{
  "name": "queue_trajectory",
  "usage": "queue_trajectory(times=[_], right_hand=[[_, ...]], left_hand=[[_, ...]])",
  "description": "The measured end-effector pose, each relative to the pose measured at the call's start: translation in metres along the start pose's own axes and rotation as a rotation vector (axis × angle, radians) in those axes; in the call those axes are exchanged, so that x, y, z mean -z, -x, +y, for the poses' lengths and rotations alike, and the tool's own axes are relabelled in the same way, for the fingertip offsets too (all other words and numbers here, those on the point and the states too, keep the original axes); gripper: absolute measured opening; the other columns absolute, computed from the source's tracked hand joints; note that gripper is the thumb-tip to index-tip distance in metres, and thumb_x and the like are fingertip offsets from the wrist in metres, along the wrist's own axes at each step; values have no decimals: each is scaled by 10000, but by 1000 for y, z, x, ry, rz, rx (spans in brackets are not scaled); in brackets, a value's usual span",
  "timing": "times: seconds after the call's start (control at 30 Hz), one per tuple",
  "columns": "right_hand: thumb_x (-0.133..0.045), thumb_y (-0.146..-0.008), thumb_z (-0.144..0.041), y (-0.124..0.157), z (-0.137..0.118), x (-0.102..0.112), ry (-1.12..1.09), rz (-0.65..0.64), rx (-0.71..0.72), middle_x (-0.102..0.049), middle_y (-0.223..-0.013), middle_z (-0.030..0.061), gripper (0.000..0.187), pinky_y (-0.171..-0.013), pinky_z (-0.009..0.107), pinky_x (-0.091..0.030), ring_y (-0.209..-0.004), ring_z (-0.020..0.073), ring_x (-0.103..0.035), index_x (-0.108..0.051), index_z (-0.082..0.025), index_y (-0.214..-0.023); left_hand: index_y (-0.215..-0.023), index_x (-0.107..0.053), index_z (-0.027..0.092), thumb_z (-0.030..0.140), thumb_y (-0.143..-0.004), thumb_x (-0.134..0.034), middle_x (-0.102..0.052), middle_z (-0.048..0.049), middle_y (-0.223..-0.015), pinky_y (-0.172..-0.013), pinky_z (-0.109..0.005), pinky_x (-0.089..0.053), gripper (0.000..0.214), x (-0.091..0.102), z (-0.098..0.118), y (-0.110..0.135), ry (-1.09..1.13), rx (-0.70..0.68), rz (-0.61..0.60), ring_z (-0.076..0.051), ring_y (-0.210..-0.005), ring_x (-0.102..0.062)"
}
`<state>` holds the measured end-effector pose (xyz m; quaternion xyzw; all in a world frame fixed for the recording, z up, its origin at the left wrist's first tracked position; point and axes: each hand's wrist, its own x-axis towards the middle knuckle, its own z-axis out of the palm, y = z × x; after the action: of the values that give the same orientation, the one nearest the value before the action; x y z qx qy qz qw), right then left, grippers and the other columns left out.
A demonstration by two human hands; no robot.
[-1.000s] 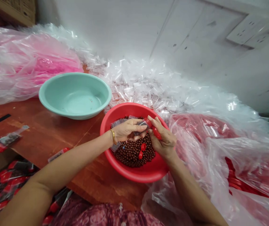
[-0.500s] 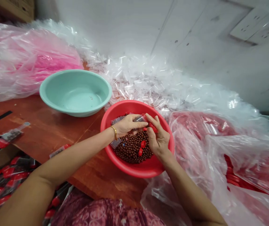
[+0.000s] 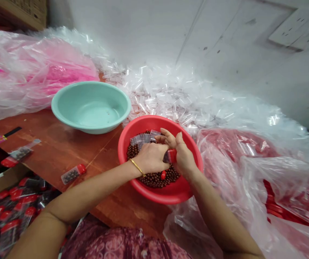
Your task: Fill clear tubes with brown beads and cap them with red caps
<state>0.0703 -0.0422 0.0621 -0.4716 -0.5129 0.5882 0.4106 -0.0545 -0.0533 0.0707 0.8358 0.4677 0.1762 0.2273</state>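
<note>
A red basin [image 3: 189, 187] on the wooden table holds small brown beads [image 3: 151, 178], a loose red cap [image 3: 163, 175] and several small clear containers [image 3: 143, 138]. My left hand [image 3: 150, 158], a thin bracelet at its wrist, is closed low over the beads. My right hand [image 3: 183, 156] is closed beside it. Between the two hands sits a clear container with a red cap [image 3: 170, 155], gripped by both.
An empty teal basin [image 3: 62, 108] stands behind on the left. Filled red-capped containers [image 3: 73, 173] [image 3: 19, 155] lie on the table [image 3: 103, 151], more in a box [image 3: 5, 216] at lower left. Heaps of clear containers [image 3: 187, 100], a pink bag [image 3: 22, 79] and red-filled bags [image 3: 265, 172] surround the basins.
Both hands dropped from above the basin down onto the beads, with the container still between them. My left hand turned palm down over the beads.
</note>
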Motion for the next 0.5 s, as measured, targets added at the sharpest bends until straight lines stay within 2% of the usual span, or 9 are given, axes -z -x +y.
queue_trajectory(times=[0.13,0.23,0.33,0.43,0.5], right_hand=[[-297,-811,-729,-1,10,-1,135,10,15,-582,-1254,38,702,-1124,423,-240,-1242,215,-463,-494,-282,-1316],[-340,-775,-755,2,16,-2,156,-9,-22,-562,-1290,25,732,-1136,405,-224,-1266,221,-440,-507,-284,-1310],[-265,-775,-772,7,12,-8,74,-64,-133,-558,-1299,48,788,-1120,416,-256,-1262,233,-451,-458,-274,-1354],[-82,-804,-749,9,-4,-10,-26,-218,-185,-567,-1290,75,824,-1033,462,-365,-1231,251,-489,-399,-269,-1393],[-103,-814,-738,7,-14,-1,36,-341,-146,-601,-1242,82,801,-972,474,-414,-1187,260,-527,-434,-262,-1366]], left_hand=[[-963,-649,98,247,-713,-558,-696,-141,-848,-709,-387,-536,305,-1,5,1,-143,46,-64,-295,-840,-671],[-953,-656,71,234,-718,-559,-694,-164,-839,-702,-388,-535,302,-5,6,0,-203,45,-117,-305,-843,-671],[-956,-646,81,253,-695,-587,-690,-150,-863,-672,-355,-516,317,-2,6,2,-203,7,-146,-293,-845,-663],[-874,-632,142,262,-693,-578,-679,-77,-811,-596,-284,-446,224,21,5,18,-177,15,-101,-222,-749,-641],[-761,-594,166,251,-707,-557,-641,-17,-722,-569,-246,-379,106,44,-3,45,-185,65,-25,-156,-656,-585]])
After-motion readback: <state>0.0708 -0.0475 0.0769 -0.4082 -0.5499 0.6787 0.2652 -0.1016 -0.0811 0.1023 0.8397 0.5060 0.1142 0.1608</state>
